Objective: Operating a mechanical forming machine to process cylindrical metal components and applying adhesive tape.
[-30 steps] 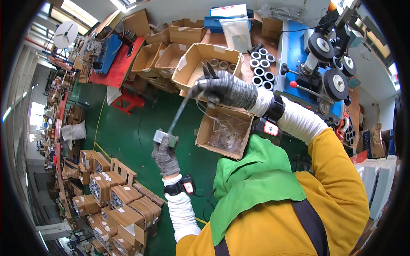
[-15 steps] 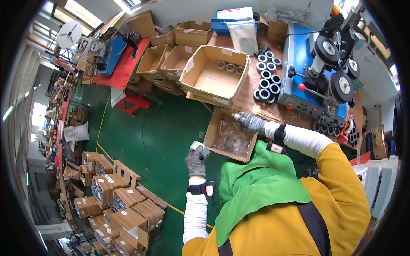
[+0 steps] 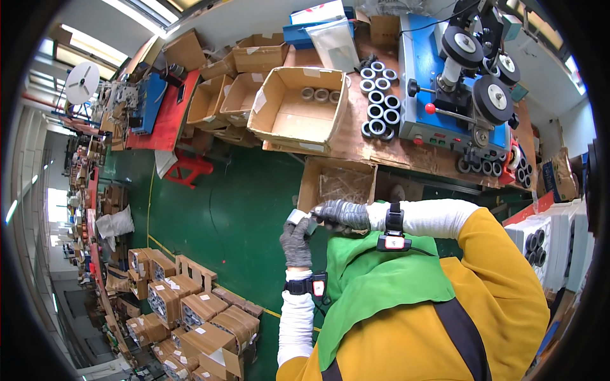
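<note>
Metal glinted at the centre of the frame, where a small silvery-grey block-shaped part (image 3: 297,217) sat between both gloved hands, just above the green cloth over the person's chest. The left hand (image 3: 296,242), in a dark grey knitted glove, rose from below with its fingers (image 3: 293,230) closed around the lower side of the part. The right hand (image 3: 340,214), in a similar speckled grey glove, came in from the right of the frame, its fingers (image 3: 321,210) pinched on the part's upper right edge. Each wrist carried a black strap with a small red-and-white device.

Just above the hands, at the middle of the frame, stood a small open brown cardboard box (image 3: 338,185) holding a tangle of thin clear pieces; what they were could not be told. Beyond it, toward the upper middle, the brown wooden table (image 3: 387,151) bore a larger open cardboard box (image 3: 298,114) with three grey rings on its floor, and to its right a cluster of black-and-silver rings (image 3: 378,98) stood on end. A blue machine with black wheels (image 3: 460,82) filled the upper right. The green floor (image 3: 235,209) spread across the left, with a red plastic stool (image 3: 187,170) on it and stacked cartons (image 3: 184,311) at the lower left.
</note>
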`<state>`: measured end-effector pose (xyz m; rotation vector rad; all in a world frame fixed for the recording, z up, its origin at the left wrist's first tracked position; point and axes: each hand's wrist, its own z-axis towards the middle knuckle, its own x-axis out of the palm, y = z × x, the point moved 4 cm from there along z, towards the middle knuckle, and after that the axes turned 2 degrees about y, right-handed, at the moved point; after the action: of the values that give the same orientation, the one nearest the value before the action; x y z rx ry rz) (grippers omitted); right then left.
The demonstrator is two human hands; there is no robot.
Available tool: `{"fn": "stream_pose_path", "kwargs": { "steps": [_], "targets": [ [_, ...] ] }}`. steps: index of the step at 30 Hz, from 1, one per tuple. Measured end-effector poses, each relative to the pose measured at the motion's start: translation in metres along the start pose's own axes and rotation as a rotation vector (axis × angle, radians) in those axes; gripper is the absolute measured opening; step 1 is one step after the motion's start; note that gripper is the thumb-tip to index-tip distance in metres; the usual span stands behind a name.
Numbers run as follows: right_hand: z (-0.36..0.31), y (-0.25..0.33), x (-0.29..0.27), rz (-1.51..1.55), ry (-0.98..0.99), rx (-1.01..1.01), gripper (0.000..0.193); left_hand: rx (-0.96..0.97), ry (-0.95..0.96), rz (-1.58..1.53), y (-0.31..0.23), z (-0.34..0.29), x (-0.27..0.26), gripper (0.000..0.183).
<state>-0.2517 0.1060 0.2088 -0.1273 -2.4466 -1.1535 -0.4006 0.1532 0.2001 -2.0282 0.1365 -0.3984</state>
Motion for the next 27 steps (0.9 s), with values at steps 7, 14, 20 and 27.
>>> {"fn": "stream_pose_path", "kwargs": {
  "steps": [7, 14, 20, 27],
  "targets": [
    [-0.026, -0.01, -0.069, -0.12, -0.351, -0.225, 0.022, 0.001, -0.021, -0.03, 0.012, 0.005, 0.002, 0.029],
    [-0.074, -0.139, -0.203, 0.414, -0.628, -0.042, 0.011, -0.214, -0.14, -0.159, 0.043, 0.011, -0.035, 0.028],
    [-0.128, -0.258, -0.351, 0.186, -0.914, 0.466, 0.035, -0.232, -0.094, 0.019, 0.033, -0.009, -0.029, 0.032],
    [-0.164, -0.227, -0.382, -0.501, -1.469, 0.071, 0.034, -0.303, -0.091, 0.037, 0.041, -0.017, 0.048, 0.033]
  ]
}}
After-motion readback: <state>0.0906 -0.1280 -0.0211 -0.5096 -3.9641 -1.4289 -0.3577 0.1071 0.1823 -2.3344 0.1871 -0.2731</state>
